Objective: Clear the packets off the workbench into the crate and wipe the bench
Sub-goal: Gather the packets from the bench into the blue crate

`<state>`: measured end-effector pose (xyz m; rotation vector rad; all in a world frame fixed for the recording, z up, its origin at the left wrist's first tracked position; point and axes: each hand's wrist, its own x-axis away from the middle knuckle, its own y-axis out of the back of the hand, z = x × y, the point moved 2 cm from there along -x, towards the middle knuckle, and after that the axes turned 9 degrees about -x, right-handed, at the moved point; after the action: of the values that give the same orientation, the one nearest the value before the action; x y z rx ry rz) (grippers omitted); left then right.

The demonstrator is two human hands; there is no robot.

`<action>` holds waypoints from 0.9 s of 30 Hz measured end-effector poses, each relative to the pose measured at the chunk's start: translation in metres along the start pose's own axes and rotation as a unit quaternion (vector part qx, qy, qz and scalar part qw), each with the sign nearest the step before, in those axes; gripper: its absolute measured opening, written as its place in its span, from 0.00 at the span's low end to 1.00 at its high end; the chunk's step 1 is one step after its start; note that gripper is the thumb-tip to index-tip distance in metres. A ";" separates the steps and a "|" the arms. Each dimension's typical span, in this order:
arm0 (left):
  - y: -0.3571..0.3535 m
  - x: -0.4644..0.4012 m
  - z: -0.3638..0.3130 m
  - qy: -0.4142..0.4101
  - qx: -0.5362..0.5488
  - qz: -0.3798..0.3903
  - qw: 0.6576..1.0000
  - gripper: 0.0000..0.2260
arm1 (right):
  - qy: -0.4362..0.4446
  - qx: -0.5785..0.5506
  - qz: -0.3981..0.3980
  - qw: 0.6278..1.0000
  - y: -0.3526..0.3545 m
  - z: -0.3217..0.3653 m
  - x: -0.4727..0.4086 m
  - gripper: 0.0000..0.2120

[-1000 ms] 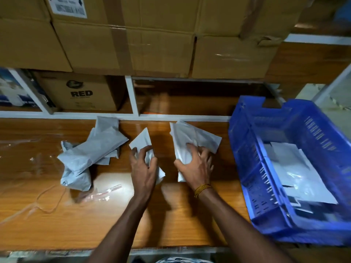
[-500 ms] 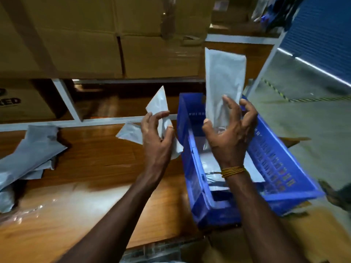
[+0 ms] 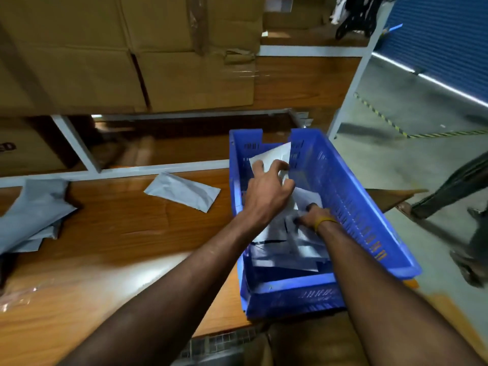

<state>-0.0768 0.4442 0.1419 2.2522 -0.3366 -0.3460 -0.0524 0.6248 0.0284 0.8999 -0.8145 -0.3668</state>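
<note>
Gripping, left hand (image 3: 266,191): white packet (image 3: 274,154) over blue crate (image 3: 351,196).
Right hand (image 3: 310,216): among crate packets, grip unclear.
Bench (image 3: 132,233): gray packet (image 3: 182,191) lying flat.

This was a warehouse or packing area. Taped cardboard cartons (image 3: 126,51) filled white-framed racking (image 3: 76,143) behind a wooden workbench (image 3: 118,228); a blue plastic crate (image 3: 351,196) sat at the bench's right edge. Beyond lay a concrete floor (image 3: 390,143) with yellow-black hazard tape (image 3: 377,114) and a blue roller shutter (image 3: 446,35).
</note>
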 end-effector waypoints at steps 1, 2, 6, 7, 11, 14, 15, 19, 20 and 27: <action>-0.009 -0.005 -0.001 0.013 -0.023 0.026 0.999 0.16 | 0.000 -0.001 0.014 1.000 -0.004 -0.003 -0.008 0.48; -0.018 -0.009 -0.001 0.024 -0.043 0.050 0.998 0.16 | 0.003 -0.010 0.015 1.000 -0.007 -0.006 -0.014 0.48; -0.055 -0.024 0.005 0.050 -0.115 0.107 0.986 0.16 | 0.037 -0.136 -0.094 0.986 0.014 -0.007 -0.001 0.25; -0.065 -0.027 0.008 0.058 -0.124 0.121 0.983 0.16 | 0.044 -0.172 -0.124 0.976 0.021 -0.007 0.002 0.22; -0.104 -0.034 0.020 0.045 -0.183 0.235 0.954 0.18 | 0.079 -0.248 -0.195 0.946 0.038 -0.007 0.024 0.19; -0.117 -0.036 0.027 0.030 -0.259 0.328 0.908 0.20 | 0.094 -0.270 -0.217 0.933 0.044 -0.007 0.040 0.19; -0.116 -0.035 0.027 0.025 -0.260 0.335 0.905 0.20 | 0.098 -0.276 -0.222 0.930 0.045 -0.007 0.044 0.18; -0.080 -0.025 0.023 -0.022 -0.146 0.204 0.968 0.19 | 0.122 -0.311 -0.233 0.913 0.049 0.003 0.064 0.17; -0.063 -0.020 0.021 -0.043 -0.099 0.149 0.983 0.18 | 0.133 -0.325 -0.235 0.906 0.049 0.008 0.070 0.17; 0.071 0.041 0.071 -0.035 0.126 -0.154 0.979 0.09 | 0.276 -0.381 -0.241 0.849 0.029 0.083 0.128 0.14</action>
<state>-0.0731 0.3361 0.1453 2.5500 -0.0654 -0.5728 -0.0332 0.5197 0.1419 0.3898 0.1361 -0.7618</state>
